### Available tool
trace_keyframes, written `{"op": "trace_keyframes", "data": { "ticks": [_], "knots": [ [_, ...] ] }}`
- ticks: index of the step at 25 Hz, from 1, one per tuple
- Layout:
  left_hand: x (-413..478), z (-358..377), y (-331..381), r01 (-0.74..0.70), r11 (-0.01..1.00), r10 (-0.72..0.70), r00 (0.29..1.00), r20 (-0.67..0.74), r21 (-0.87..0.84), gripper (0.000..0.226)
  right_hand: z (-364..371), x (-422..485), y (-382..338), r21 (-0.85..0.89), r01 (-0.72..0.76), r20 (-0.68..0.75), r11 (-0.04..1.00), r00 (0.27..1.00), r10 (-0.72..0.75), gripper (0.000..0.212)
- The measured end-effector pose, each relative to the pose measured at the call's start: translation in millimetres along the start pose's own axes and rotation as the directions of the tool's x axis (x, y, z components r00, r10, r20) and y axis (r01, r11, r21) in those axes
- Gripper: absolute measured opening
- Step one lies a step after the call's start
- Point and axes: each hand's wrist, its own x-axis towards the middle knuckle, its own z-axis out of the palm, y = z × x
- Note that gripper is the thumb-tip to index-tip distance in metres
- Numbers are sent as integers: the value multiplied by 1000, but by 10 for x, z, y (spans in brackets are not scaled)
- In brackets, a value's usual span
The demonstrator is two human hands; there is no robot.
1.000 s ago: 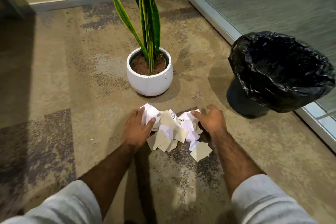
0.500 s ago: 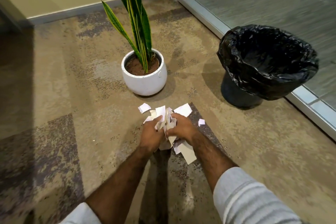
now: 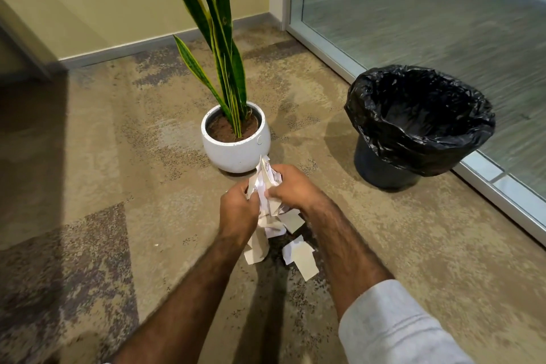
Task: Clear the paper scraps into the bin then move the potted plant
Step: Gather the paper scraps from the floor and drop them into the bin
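Plainly, 2 hands meet in mid-frame: the left hand [image 3: 237, 210] and the right hand [image 3: 291, 188] are pressed together, fingers curled round 1 crumpled wad of scraps [image 3: 263, 183] gripped between them, above the carpet [image 3: 124, 174] and just in front of the pot [image 3: 236, 154]. White corners of the wad poke up between the thumbs. How many pieces the wad holds cannot be counted, since the fingers cover most of it. Below the hands at least 4 more loose pieces [image 3: 302, 258] show, overlapping each other. The lowest 2 lie flat on the carpet; whether the upper ones hang from the wad or rest on the floor is hard to tell.

1 plant [image 3: 223, 62] stands upright in the 1 round white pot, soil showing inside the rim. Its tall leaves are cut off by the top edge, so only 1 short leaf on the left shows its tip. 1 bin [image 3: 384, 168] sits to the right, well apart from the hands and close beside the glass [image 3: 428, 23]. Its 1 black liner [image 3: 419, 139] is folded over the rim, and the inside is too dark to make out. 1 grey sleeve [image 3: 390, 328] covers the right forearm and is cut off by the bottom edge, as is the bare left forearm
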Motion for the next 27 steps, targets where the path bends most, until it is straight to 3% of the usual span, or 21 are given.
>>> {"op": "trace_keyframes", "data": {
  "ticks": [8,14,18,22,27],
  "knots": [
    [89,-51,351,-70,983,85,993,-87,167,29,-517,-113,-345,-105,-83,-82,991,994,74,38],
    [63,-51,959,-54,997,57,997,-61,56,27,-978,-263,-563,41,-76,-108,996,991,80,20],
    [97,145,1679,-253,967,253,968,6,35,27,-1514,-414,-590,185,9,-232,983,972,35,10],
    [308,667,2304,-432,902,425,891,161,11,25,-2174,-347,-360,352,60,-436,934,894,106,20],
    [649,1354,2723,-488,872,399,760,512,45,23,-2689,-167,-5,475,7,-569,880,765,301,34]
  ]
}}
